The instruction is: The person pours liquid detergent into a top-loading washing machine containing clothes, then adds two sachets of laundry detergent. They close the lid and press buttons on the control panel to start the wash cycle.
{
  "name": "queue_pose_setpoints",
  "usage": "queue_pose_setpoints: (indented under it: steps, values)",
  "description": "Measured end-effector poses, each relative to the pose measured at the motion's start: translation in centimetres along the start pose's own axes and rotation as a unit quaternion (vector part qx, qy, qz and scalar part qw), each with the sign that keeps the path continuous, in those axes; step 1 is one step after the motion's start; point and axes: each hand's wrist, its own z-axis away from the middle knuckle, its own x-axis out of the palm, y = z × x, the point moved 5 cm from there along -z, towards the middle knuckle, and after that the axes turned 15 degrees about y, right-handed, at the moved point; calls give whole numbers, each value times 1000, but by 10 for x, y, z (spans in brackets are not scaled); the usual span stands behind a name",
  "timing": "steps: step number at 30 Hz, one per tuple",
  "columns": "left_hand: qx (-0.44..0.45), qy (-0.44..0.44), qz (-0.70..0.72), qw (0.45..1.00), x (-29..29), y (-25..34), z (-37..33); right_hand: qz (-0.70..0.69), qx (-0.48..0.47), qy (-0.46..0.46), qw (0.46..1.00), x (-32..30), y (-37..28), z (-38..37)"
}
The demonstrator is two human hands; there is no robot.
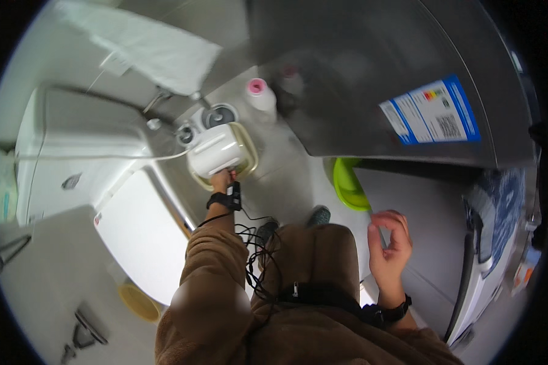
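Note:
A small bin with a cream rim (250,159) stands on the floor beside the toilet. Its white lid (216,150) sits askew over it, so part of the rim shows on the right. My left hand (221,179) reaches down to the lid's near edge, fingers bent around it; the fingertips are partly hidden. A bit of red shows by those fingers. My right hand (391,246) hangs in the air at the right, fingers loosely curled and the thumb apart, holding nothing. Closest to it is a lime-green basin (349,185), beyond its fingertips.
A white toilet (141,234) is at the left. Behind the bin stand a toilet-brush holder (220,115) and a white bottle with a pink top (259,97). A dark grey appliance (353,79) fills the far right. Black cables (259,243) dangle beside my left arm.

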Motion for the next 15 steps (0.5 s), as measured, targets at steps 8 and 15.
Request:
queue_pose_setpoints:
  steps: [8,15]
  values:
    - [520,-65,-393,755,-3,57,16,53,42,21,997,-45,86,31]
    - [31,-23,63,997,-20,56,132,191,-56,230,953,-116,117,60]
